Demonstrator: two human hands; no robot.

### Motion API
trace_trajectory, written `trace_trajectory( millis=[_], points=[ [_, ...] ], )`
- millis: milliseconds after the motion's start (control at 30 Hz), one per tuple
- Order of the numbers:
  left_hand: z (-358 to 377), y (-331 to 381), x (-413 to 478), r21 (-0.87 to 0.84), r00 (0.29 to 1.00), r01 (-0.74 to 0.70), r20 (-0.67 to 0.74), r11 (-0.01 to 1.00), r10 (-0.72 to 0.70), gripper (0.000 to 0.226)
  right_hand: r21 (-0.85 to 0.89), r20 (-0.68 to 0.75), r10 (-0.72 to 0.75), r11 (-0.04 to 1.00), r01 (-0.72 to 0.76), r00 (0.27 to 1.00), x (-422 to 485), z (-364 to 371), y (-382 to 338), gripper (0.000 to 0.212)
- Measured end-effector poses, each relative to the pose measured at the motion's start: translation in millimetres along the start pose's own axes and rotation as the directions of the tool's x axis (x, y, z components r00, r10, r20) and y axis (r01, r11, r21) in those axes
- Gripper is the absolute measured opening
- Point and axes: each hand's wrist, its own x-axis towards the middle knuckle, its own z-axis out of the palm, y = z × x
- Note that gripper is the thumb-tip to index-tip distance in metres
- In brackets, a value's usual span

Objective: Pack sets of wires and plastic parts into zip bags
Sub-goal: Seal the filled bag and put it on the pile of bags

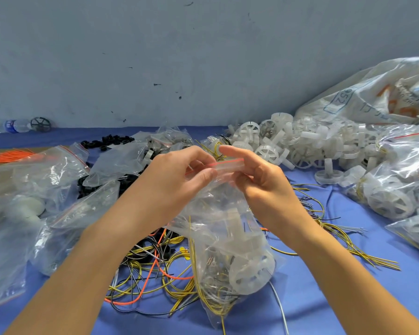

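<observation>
Pinching the red strip [225, 165] of the zip bag [218, 238]: left hand [177, 175] grip closed on left end, right hand [259, 175] on right end; plastic wheel [252, 272] & yellow wires [215, 303] inside.

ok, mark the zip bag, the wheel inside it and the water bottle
zip bag [218, 211], head view, clear wall below seal
white wheel [252, 274], head view, spoked face
water bottle [12, 126], head view, label

We are in a small packing workshop: a blue work surface [363, 210] against a bare scuffed wall [155, 56], heaped with white plastic wheels [300, 146], loose wires [153, 276] and filled zip bags [397, 170] (a bulk sack [373, 97] too).
</observation>
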Motion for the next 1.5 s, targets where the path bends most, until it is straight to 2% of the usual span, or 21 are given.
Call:
trace_trajectory(
  millis=[67,167,267,367,500,700,933,1100,1233,1500],
  points=[
    [0.3,-0.8,0.4,0.005,1.0,-0.011,-0.017,1.0,0.011,0.008,0.05,-0.01,0.028,0.998,-0.027,1.0,0.4,1.5,0.1,0.053],
    [0.4,-1.1,-0.7,-0.008,0.999,-0.023,-0.029,1.0,0.023,0.009,0.13,-0.005,0.13,0.983,-0.129,0.991,0.1,1.9,-0.9,0.021],
    [0.4,-0.5,-0.8,-0.003,0.999,-0.028,-0.034,1.0,0.028,0.009,0.123,-0.034,0.177,0.977,-0.171,0.984,-0.7,1.5,-1.0,0.023],
    [0.9,-0.2,-0.7,0.003,0.999,-0.018,-0.05,1.0,0.019,0.009,0.137,-0.11,0.157,0.98,-0.142,0.982,1.4,2.1,-2.4,0.015],
    [-1.3,-3.6,0.1,0.052,0.997,0.002,-0.08,0.999,0.002,0.012,0.266,-0.248,0.238,0.949,-0.17,0.939,5.4,-8.2,-2.9,0.013],
    [-3.2,-10.1,0.1,0.038,0.996,0.033,-0.084,0.999,-0.03,0.01,0.298,-0.239,0.288,0.931,-0.213,0.927,5.8,-16.0,-3.9,0.012],
    [-6.1,-10.1,-0.8,0.063,0.997,0.04,-0.07,0.997,-0.035,0.008,0.307,-0.205,0.23,0.938,-0.16,0.952,4.6,-8.9,-7.8,0.006],
    [-3.1,-2.8,0.9,0.0,1.0,0.015,-0.015,1.0,-0.015,0.01,0.231,-0.111,0.147,0.966,-0.119,0.983,3.7,5.2,-3.1,0.001],
    [-1.8,-3.4,-0.6,-0.044,1.0,0.004,0.021,0.999,-0.003,0.011,0.16,-0.062,0.108,0.982,-0.097,0.992,2.7,8.7,0.0,0.008],
    [4.3,-3.8,-0.1,-0.038,1.0,-0.001,0.01,0.999,0.001,0.015,0.184,-0.063,0.074,0.981,-0.061,0.995,2.7,8.7,-0.8,0.011]
  ],
)
